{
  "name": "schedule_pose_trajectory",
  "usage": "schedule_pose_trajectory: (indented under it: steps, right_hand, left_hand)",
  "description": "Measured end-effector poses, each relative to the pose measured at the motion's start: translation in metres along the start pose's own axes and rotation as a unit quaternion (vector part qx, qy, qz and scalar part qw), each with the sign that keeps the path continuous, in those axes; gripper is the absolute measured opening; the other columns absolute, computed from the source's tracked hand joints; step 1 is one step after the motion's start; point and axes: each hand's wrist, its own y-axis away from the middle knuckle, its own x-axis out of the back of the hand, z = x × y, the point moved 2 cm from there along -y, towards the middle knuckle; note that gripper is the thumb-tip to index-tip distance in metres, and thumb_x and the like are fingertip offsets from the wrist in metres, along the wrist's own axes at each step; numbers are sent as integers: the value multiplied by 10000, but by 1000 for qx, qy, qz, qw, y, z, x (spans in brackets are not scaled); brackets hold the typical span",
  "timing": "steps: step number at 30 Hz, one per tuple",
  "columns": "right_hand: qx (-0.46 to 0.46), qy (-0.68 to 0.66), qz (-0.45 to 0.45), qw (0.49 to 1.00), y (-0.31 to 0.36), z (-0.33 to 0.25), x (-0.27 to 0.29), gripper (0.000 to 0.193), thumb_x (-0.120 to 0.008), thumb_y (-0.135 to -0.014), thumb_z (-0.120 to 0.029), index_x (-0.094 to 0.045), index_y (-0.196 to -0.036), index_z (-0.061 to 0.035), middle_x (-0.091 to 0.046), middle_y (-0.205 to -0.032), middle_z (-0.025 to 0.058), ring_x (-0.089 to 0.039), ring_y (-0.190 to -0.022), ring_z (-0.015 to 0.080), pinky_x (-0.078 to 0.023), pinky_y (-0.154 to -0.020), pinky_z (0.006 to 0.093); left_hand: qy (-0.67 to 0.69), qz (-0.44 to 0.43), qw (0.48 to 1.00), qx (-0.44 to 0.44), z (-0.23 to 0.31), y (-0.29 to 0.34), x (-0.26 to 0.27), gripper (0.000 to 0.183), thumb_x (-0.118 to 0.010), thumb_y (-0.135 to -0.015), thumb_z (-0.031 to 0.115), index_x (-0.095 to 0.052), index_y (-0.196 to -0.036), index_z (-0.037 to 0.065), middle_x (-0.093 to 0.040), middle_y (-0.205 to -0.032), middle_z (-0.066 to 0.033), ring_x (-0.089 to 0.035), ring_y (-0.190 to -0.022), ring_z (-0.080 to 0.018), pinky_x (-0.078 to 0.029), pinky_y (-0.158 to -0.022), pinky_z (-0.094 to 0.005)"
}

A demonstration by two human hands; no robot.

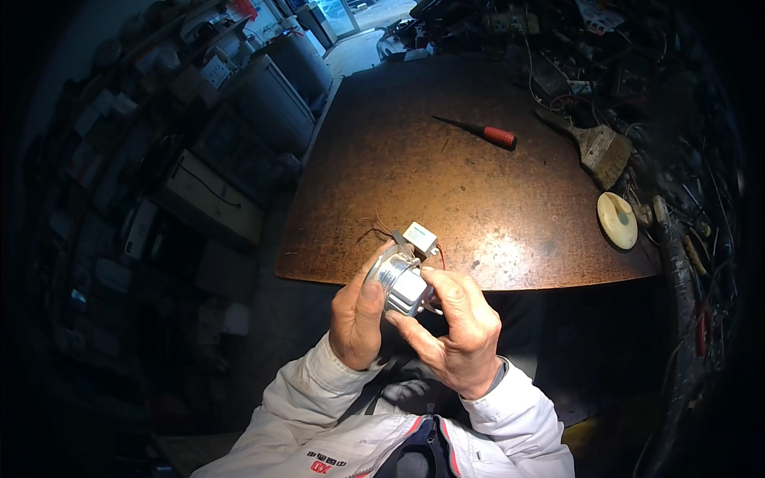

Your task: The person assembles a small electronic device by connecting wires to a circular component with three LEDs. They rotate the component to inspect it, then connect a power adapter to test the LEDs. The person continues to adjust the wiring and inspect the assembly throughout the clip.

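White jacket [355,442] foremost, left hand [356,325] and right hand [464,334] grip a silvery metal part [409,288] at the desk's [382,159] near edge, already lifted but seemingly unfinished, with a screwdriver [500,138] lying farther up it.

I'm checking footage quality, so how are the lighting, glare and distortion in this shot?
Head view: glare on the tabletop beyond the right hand; same head view: clutter at far right sinks into shadow; head view again: the tabletop's near edge bows, corners go black.
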Motion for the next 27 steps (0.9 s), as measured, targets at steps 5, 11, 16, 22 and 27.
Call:
schedule_pose_trajectory:
  steps: [5, 11, 16, 22, 27]
  right_hand:
    - [-4, -25, 4, 1000, 1, -3, 1, 605, -962, -789, -149, -657, -1263, 71, -728, -1036, 222, -776, -840, 311, -647, -698, 363]
    - [-3, -27, 1, 1000, 1, -5, 3, 590, -954, -795, -125, -653, -1259, 83, -724, -1020, 217, -773, -828, 298, -642, -699, 354]
    - [7, -31, 3, 999, 1, -1, 5, 585, -948, -798, -109, -649, -1258, 94, -722, -1027, 222, -772, -848, 303, -643, -713, 352]
    - [2, -33, -4, 999, 1, -2, 7, 582, -945, -800, -106, -646, -1252, 105, -719, -1045, 229, -771, -857, 314, -645, -722, 353]
    - [5, -38, -15, 999, -1, -2, 9, 577, -947, -795, -106, -649, -1245, 100, -714, -1051, 231, -770, -882, 322, -645, -724, 357]
  left_hand:
    - [-18, 5, 1000, -16, 0, 0, -1, 599, -374, -1200, 335, -435, -1596, -111, -703, -1358, -187, -694, -1177, -207, -550, -1025, -325]
    - [-10, 10, 1000, -20, -3, 2, -1, 589, -374, -1199, 321, -435, -1600, -106, -703, -1357, -185, -693, -1179, -203, -550, -1023, -328]
    - [-21, 24, 999, 16, 3, 0, -6, 655, -376, -1193, 427, -503, -1545, -111, -704, -1375, -196, -696, -1222, -247, -547, -1075, -365]
    - [5, -5, 1000, 6, 3, -1, -5, 617, -367, -1203, 363, -429, -1606, -101, -692, -1378, -178, -675, -1214, -199, -530, -1056, -323]
    - [16, 0, 1000, -7, 0, 0, -4, 612, -370, -1202, 356, -430, -1604, -101, -690, -1379, -176, -679, -1212, -204, -538, -1053, -328]
